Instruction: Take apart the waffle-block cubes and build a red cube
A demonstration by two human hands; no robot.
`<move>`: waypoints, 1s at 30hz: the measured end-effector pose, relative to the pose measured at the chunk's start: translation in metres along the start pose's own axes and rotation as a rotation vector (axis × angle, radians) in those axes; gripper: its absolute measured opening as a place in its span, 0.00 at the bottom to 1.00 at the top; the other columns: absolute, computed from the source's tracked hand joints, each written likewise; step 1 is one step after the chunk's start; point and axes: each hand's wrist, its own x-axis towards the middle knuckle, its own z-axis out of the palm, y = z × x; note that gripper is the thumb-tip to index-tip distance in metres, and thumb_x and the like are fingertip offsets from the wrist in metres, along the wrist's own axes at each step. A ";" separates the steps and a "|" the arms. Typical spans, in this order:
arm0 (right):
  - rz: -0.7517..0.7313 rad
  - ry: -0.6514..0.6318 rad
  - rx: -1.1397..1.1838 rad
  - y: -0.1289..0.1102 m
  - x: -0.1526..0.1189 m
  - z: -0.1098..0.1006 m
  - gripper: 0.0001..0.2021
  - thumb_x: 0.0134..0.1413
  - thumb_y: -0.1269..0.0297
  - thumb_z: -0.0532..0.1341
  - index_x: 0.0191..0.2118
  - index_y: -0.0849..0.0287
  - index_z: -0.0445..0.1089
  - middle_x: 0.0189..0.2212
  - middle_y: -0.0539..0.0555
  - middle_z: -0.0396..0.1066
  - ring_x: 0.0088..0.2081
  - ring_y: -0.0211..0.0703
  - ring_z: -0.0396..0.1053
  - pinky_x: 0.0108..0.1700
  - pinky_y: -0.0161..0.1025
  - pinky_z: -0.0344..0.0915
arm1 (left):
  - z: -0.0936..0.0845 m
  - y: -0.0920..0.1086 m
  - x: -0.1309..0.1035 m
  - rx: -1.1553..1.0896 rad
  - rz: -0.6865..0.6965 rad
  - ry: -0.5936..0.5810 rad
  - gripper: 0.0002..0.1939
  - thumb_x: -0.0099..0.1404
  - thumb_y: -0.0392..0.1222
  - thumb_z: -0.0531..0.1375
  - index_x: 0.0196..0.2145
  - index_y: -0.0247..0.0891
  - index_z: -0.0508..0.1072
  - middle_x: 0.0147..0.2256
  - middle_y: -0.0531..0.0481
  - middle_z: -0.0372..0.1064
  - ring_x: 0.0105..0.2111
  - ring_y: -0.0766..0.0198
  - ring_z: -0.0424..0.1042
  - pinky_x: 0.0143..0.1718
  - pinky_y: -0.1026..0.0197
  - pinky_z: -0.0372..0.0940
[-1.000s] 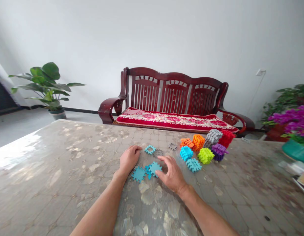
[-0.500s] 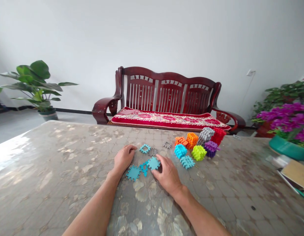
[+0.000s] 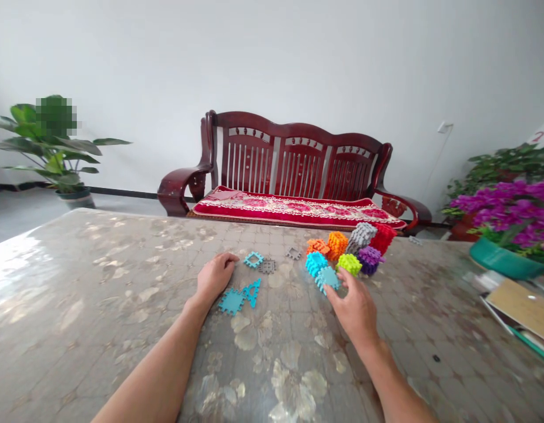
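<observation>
Right hand (image 3: 356, 305): you pinch a notched teal tile (image 3: 330, 277), centre-right.
Left hand (image 3: 216, 276): can't tell grip, centre-left.
Stacking: seemingly underway; next calls for alignment.

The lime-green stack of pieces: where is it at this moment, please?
In the head view, the lime-green stack is right of centre on the table, between the blue stack and the purple stack, just beyond the right hand.

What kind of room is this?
Probably a living room in someone's home: there's a long wooden bench with a flowery red seat cover, and a big potted plant by the wall.
</observation>
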 end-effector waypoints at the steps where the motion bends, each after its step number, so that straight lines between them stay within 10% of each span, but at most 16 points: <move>1: 0.017 -0.002 -0.033 0.003 0.000 -0.001 0.25 0.52 0.51 0.61 0.53 0.61 0.68 0.43 0.59 0.76 0.42 0.52 0.71 0.44 0.45 0.65 | 0.001 -0.001 0.000 0.000 0.002 0.002 0.16 0.64 0.41 0.50 0.42 0.45 0.77 0.46 0.51 0.75 0.45 0.58 0.73 0.43 0.61 0.64; 20: -0.042 -0.033 -0.174 0.003 0.003 -0.001 0.21 0.53 0.56 0.63 0.52 0.58 0.70 0.44 0.58 0.76 0.44 0.53 0.68 0.45 0.46 0.61 | 0.002 -0.001 0.001 -0.002 -0.009 0.004 0.16 0.64 0.41 0.50 0.41 0.45 0.76 0.46 0.51 0.75 0.44 0.58 0.73 0.42 0.61 0.64; 30: -0.465 -0.315 0.227 -0.080 -0.027 0.021 0.18 0.55 0.70 0.62 0.52 0.54 0.69 0.50 0.55 0.72 0.51 0.48 0.65 0.55 0.48 0.61 | -0.001 -0.002 0.002 -0.113 -0.052 0.055 0.17 0.62 0.37 0.51 0.42 0.42 0.77 0.43 0.50 0.78 0.44 0.58 0.74 0.44 0.61 0.64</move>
